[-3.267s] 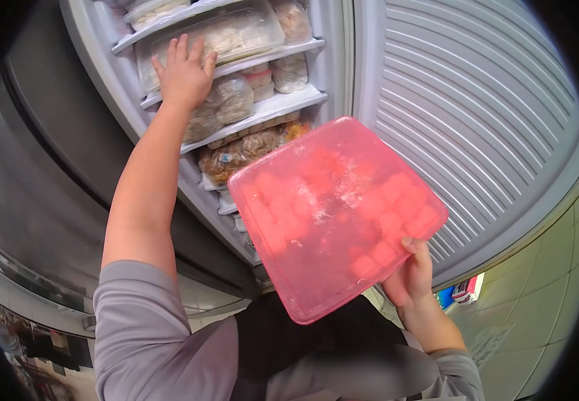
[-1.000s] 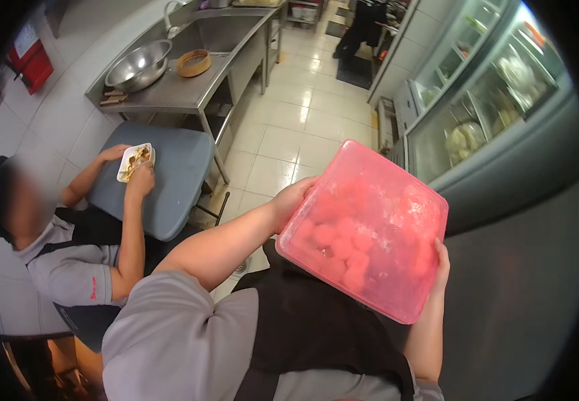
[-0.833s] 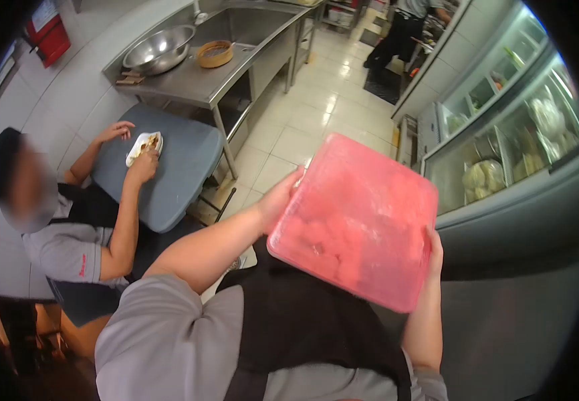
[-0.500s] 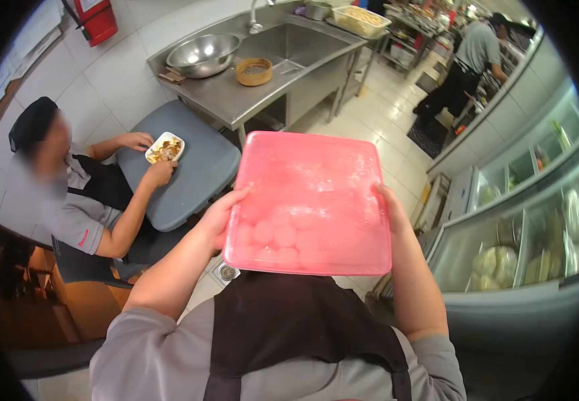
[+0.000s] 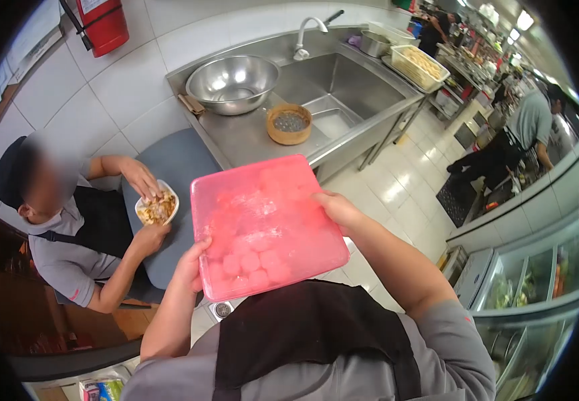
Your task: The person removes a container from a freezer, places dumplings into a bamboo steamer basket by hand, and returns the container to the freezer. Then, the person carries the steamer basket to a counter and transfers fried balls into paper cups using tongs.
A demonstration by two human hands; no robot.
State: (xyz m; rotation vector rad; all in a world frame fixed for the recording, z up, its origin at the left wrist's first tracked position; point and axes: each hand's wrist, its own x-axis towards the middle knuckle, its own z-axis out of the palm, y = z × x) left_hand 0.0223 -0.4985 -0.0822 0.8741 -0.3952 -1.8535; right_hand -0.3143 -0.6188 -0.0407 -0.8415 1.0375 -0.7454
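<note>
Between my hands is a square, pink translucent lidded container (image 5: 269, 224), held in front of my black apron. Several round pale pieces show through its lower part. My left hand (image 5: 192, 266) grips the left edge, thumb on top. On the right edge, my right hand (image 5: 337, 210) does the same. The fingers beneath the container are hidden on both sides. Its far edge lies close to the near corner of the steel sink counter (image 5: 236, 137).
At left a seated person holds a white bowl of food (image 5: 158, 206) over a grey table (image 5: 186, 160). A steel bowl (image 5: 233, 83) and a round wooden-rimmed container (image 5: 289, 125) stand by the sink (image 5: 333, 73). Glass-fronted refrigerator (image 5: 503, 307) at right; another person works beyond.
My view has turned left toward the sink. The container has shifted left and now sits tilted, still in both hands. The seated person's hand has moved onto the food in the bowl.
</note>
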